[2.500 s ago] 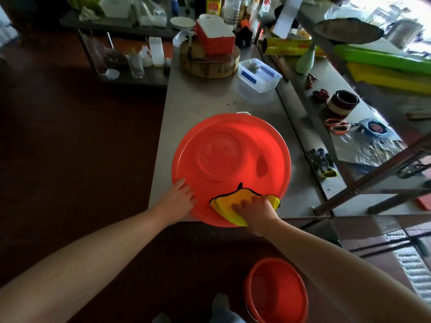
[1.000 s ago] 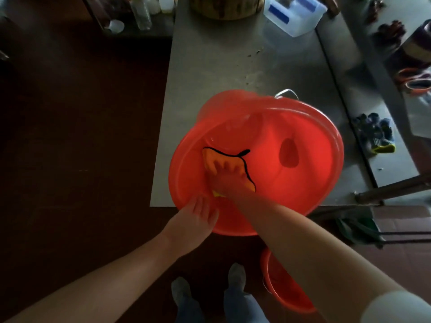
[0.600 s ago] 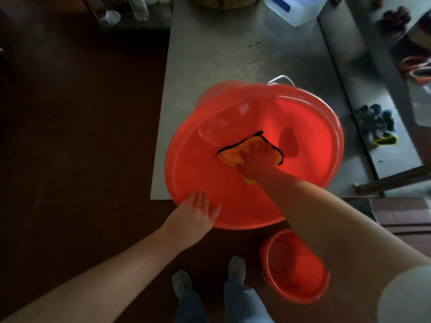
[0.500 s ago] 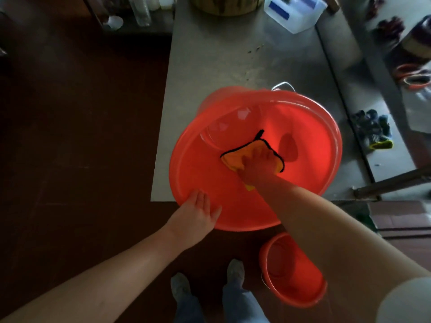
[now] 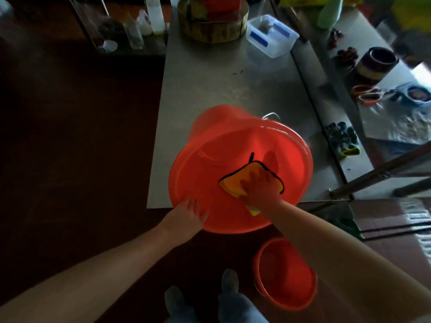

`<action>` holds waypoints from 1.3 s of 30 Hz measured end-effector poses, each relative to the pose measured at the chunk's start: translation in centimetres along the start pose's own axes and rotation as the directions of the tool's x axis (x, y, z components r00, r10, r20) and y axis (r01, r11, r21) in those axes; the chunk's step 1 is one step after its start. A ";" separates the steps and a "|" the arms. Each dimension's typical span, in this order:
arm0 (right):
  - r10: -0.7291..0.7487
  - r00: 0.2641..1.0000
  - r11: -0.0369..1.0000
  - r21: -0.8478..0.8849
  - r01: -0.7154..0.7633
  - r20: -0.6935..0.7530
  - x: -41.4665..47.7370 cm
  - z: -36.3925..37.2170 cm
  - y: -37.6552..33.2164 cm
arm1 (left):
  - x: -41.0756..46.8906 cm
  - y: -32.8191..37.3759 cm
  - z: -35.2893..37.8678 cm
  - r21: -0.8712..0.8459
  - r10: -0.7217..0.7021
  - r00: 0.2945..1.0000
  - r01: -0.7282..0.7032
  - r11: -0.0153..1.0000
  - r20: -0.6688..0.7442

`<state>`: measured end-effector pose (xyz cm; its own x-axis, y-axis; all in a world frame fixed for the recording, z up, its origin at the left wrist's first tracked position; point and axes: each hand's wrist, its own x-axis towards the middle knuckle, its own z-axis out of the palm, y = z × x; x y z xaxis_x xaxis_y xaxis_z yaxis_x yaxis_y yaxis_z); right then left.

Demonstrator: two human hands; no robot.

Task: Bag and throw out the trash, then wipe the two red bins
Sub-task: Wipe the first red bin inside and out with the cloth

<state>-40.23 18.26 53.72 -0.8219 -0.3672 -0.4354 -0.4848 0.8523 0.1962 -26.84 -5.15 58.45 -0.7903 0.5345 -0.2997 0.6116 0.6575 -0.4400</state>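
Note:
A large red bin [image 5: 205, 173] lies tilted on the near end of the steel table [image 5: 210, 82], its mouth facing me and hanging past the table edge. My left hand [image 5: 186, 216] holds its near-left rim, fingers over the lip. Inside the bin, my right hand [image 5: 260, 186] presses a yellow cloth with black trim [image 5: 235, 180] against the inner wall, fingers spread on it. A smaller red bin [image 5: 286, 273] stands upright on the floor below my right forearm.
A round wooden block [image 5: 210, 26] and a clear plastic box [image 5: 271, 37] sit at the table's far end. Dark gloves [image 5: 342, 138], scissors [image 5: 367, 95] and a dark bowl [image 5: 377, 62] lie on the right counter. A metal bar [image 5: 377, 176] slants at right. My feet [image 5: 228, 283] stand on dark floor.
My right hand has slid the cloth across the bin's inside, from the left wall to the lower right. My left hand stays on the rim, and the view has pulled back a little.

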 end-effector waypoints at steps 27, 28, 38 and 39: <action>0.147 0.975 0.962 0.205 -0.179 0.165 -5.5 1.2 -3.2 | 1.2 0.6 -2.0 0.079 0.098 0.992 -0.104 0.991 0.079; 0.120 0.978 0.955 0.250 -0.161 0.171 -6.2 1.3 -4.1 | 1.1 0.5 -2.0 0.079 0.095 0.992 -0.101 0.992 0.077; 0.042 0.982 0.957 0.274 -0.093 0.185 -5.7 0.6 -4.8 | 0.9 -0.3 -1.2 0.022 0.072 0.997 -0.072 0.997 0.015; 0.041 0.981 0.960 0.265 -0.091 0.188 -5.0 0.5 -4.9 | 0.8 -0.4 -1.1 0.013 0.081 0.997 -0.081 0.997 0.015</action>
<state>-33.65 16.14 54.47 -0.7699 -0.2556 -0.5847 -0.3119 0.9501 -0.0046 -27.69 -4.39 59.33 -0.7387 0.5777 -0.3473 0.6731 0.6050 -0.4254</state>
